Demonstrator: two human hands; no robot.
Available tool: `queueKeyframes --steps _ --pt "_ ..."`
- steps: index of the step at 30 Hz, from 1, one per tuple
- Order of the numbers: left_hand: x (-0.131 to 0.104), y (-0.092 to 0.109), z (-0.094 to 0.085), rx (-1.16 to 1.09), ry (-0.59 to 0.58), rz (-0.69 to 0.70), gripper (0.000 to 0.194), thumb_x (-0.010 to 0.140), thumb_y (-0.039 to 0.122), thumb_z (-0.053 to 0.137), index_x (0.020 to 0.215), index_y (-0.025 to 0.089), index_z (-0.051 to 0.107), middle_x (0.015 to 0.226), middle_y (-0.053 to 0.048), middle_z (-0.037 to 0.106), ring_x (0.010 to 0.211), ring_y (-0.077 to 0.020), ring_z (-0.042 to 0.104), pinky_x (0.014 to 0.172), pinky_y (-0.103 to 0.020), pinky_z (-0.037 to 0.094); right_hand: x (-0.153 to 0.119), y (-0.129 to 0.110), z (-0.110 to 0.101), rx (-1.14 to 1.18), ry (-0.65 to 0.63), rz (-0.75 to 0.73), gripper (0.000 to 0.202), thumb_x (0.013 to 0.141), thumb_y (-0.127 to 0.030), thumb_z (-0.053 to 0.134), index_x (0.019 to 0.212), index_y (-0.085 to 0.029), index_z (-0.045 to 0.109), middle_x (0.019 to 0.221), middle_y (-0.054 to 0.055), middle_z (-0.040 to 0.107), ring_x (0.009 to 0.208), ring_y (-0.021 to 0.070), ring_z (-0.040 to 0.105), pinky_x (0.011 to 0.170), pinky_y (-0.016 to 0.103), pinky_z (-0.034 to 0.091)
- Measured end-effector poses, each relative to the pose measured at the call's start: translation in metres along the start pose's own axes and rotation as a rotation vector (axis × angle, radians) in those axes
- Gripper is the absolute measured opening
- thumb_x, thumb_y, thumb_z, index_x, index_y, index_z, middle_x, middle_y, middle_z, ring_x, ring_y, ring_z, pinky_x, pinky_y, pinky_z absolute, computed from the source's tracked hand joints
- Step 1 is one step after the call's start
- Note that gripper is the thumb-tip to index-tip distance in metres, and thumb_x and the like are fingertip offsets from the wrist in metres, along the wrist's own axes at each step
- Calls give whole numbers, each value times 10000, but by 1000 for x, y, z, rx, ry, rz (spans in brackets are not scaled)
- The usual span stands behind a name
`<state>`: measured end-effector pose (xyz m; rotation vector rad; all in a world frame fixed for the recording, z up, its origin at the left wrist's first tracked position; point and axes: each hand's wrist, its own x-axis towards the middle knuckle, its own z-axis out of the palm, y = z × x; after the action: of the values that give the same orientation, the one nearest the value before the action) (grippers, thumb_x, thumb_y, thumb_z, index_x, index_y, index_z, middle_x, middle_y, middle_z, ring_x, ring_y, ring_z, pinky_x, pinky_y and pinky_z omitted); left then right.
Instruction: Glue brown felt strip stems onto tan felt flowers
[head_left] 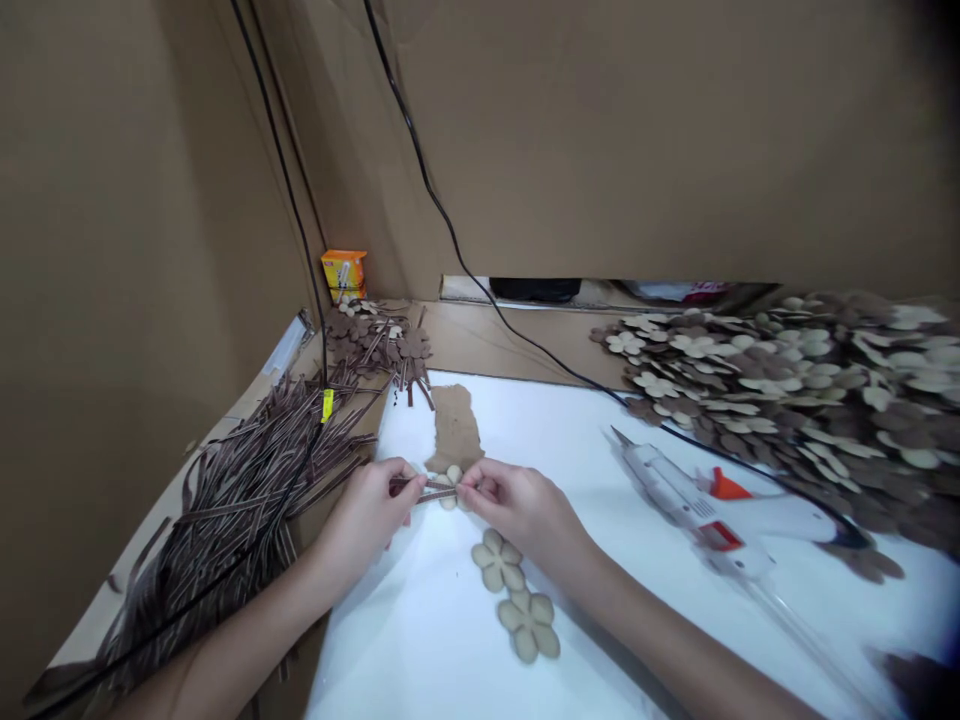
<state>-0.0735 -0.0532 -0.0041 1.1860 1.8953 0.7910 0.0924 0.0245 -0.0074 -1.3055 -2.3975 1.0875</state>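
Note:
A striped brown ribbon [437,491] stretches between my two hands, doubled into narrow strands. The fingers of my left hand [382,500] are closed on its left end. My right hand [510,497] pinches its right end. Right under the ribbon lies a beige flower cutout [448,476], partly covered by my right fingers. Two more beige flowers, an upper flower [497,560] and a lower flower [529,625], lie on the white board [405,620] below my right hand. A brown cardboard patch [456,425] is just beyond my hands.
Loose ribbons [247,490] are heaped at left. A white glue gun [690,500] with an orange trigger lies at right, near a big pile of flower cutouts [787,370]. A black cable [450,220] crosses the back. An orange box [345,275] stands in the corner between cardboard walls [637,130].

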Motion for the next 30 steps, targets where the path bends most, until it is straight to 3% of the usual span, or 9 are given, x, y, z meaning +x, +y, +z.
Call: queueKeyframes --steps 3,10,16,22,30 --pt "-1 -1 2 34 13 0 272 794 404 446 670 182 543 419 61 456 282 -75 335 330 -188 213 0 -2 0 -26 9 26 126 752 -335 512 710 -260 603 525 -61 522 497 110 453 476 215 277" --pt "-4 0 3 216 91 150 179 802 302 478 704 197 584 481 26 503 455 -123 454 486 -206 262 -1 -3 1 -68 17 33 112 781 -325 495 748 -286 594 518 -58 512 470 116 452 457 224 274" --pt "-5 0 4 365 118 96 152 814 314 491 751 221 594 397 42 437 391 -132 452 467 -211 219 0 -1 3 -114 1 31 111 781 -318 502 741 -288 602 496 -57 498 448 115 442 449 223 285" --pt "-7 5 4 532 69 54 171 863 306 425 848 241 582 440 37 494 435 -141 514 470 -195 250 -2 -4 1 -131 13 25 137 789 -319 479 748 -282 604 499 -77 496 450 101 456 455 201 290" --pt "-3 -1 5 560 77 23 210 883 331 373 967 249 547 509 7 569 472 -160 563 467 -199 298 -2 -4 1 -139 12 53 159 790 -351 478 734 -281 609 491 -81 509 441 101 472 452 201 288"
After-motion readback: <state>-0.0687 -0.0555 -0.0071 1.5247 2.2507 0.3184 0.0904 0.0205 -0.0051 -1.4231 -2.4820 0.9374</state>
